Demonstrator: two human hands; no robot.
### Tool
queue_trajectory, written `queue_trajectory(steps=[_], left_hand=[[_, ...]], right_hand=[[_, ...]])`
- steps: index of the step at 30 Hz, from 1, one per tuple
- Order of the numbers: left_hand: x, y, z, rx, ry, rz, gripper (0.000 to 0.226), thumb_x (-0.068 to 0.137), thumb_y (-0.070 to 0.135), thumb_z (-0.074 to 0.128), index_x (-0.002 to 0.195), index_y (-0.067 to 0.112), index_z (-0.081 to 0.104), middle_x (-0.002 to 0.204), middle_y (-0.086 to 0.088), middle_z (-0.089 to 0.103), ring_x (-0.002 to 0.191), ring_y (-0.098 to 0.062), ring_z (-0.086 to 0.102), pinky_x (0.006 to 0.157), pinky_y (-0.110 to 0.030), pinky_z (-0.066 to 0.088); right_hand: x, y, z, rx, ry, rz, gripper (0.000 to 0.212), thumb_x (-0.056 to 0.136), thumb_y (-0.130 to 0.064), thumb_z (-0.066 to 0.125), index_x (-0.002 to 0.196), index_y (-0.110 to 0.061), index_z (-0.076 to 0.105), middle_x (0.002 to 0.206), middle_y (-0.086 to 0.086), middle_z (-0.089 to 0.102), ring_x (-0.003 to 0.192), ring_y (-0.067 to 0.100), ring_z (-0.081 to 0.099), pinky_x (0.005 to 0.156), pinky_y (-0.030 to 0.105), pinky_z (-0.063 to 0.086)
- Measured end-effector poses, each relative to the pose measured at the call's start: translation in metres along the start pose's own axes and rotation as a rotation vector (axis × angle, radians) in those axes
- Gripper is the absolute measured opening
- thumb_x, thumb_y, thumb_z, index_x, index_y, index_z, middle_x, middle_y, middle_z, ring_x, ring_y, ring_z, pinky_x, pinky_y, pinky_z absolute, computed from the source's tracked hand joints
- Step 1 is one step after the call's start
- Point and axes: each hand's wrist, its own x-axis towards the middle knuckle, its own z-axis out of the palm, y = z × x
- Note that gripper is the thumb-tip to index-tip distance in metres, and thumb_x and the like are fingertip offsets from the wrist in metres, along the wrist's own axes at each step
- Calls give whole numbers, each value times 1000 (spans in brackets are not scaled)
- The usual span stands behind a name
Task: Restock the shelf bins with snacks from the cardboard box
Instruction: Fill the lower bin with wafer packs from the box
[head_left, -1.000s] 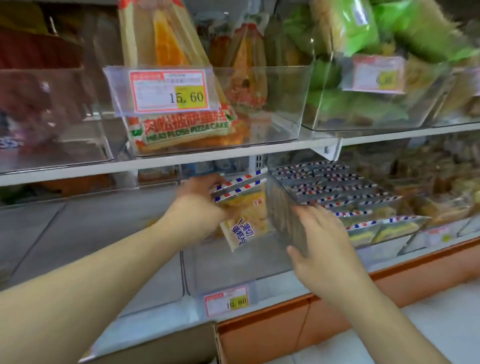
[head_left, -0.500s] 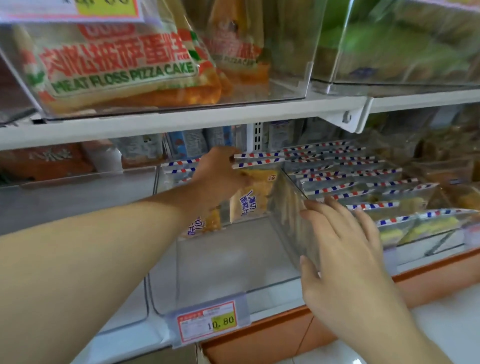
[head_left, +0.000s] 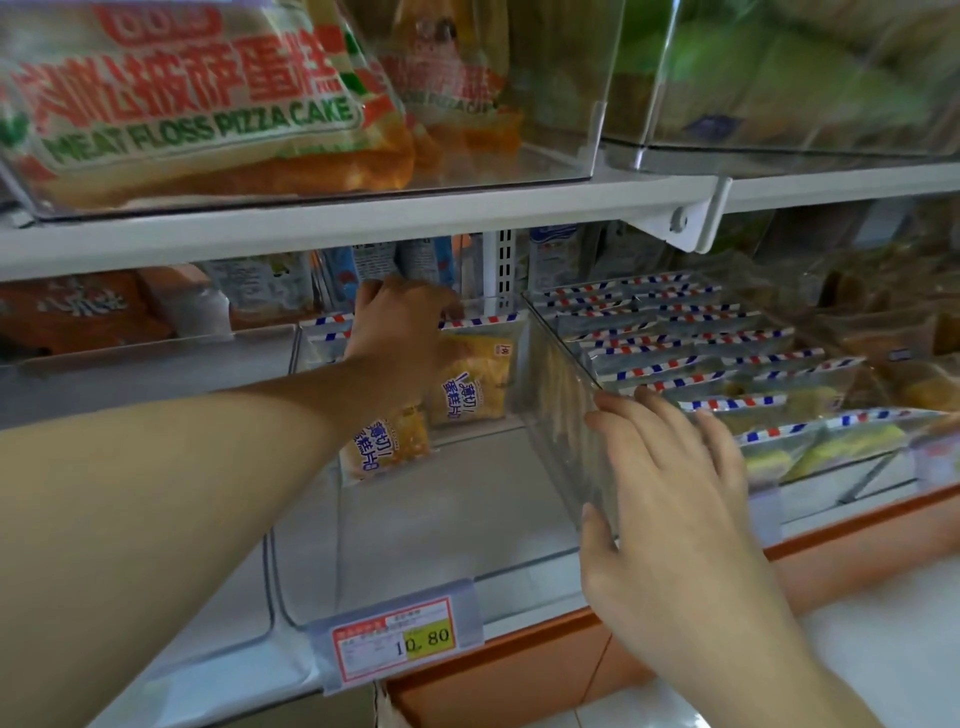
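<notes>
While the cake packet (head_left: 475, 376) now stands upright at the back of the clear bin (head_left: 457, 525), beside a second packet (head_left: 387, 441), my left hand (head_left: 402, 332) grips its striped top edge, having carried it deeper in. My right hand (head_left: 670, 499), fingers straight, steadies the bin's side wall. Bin: mostly unfilled; restocking barely begun.

The left hand (head_left: 402, 332) holds yellow cake packs with striped tops (head_left: 475, 376) at the back of a clear plastic bin (head_left: 415, 525). The right hand (head_left: 670, 499) rests flat on the bin's see-through side wall.
</notes>
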Motion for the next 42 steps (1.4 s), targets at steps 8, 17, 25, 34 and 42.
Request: queue_trajectory(steps=[8,17,25,34,42], left_hand=[[-2,-6,7,232,27,71,51,91,50,72,138,31,64,144,4,56,140,-27,40,120,-48,25],[-9,-12,-9,170,-16,132,73,85,48,81,149,28,53,149,2,49,142,-27,37,120,-47,27],[-22,-28,-43,253,-215,113,74,72,45,93,131,23,55,125,-1,62,109,-26,62,87,-39,51],[-21,-44,-47,153,-231,74,40,85,18,87,116,26,64,106,-2,67,91,-25,66,75,-34,58],[-24,-51,-45,83,-231,93,50,75,24,95,114,33,64,103,12,61,91,-17,67,79,-39,63]], right_hand=[[0,-2,0,-13,-17,10,75,68,-18,78,139,-18,55,148,-4,52,149,24,38,128,45,9],[2,-4,-1,-25,-22,30,73,69,-21,77,138,-18,54,147,-5,51,149,24,37,129,49,11],[0,-8,-2,-40,-27,38,72,69,-22,77,137,-18,55,147,-3,52,149,26,37,128,52,14],[0,-9,-2,-41,-28,42,72,67,-21,79,135,-20,56,146,-4,52,145,26,41,127,51,13],[-1,-8,0,-43,3,22,70,66,-18,78,133,-19,56,144,-4,54,144,26,41,127,51,13]])
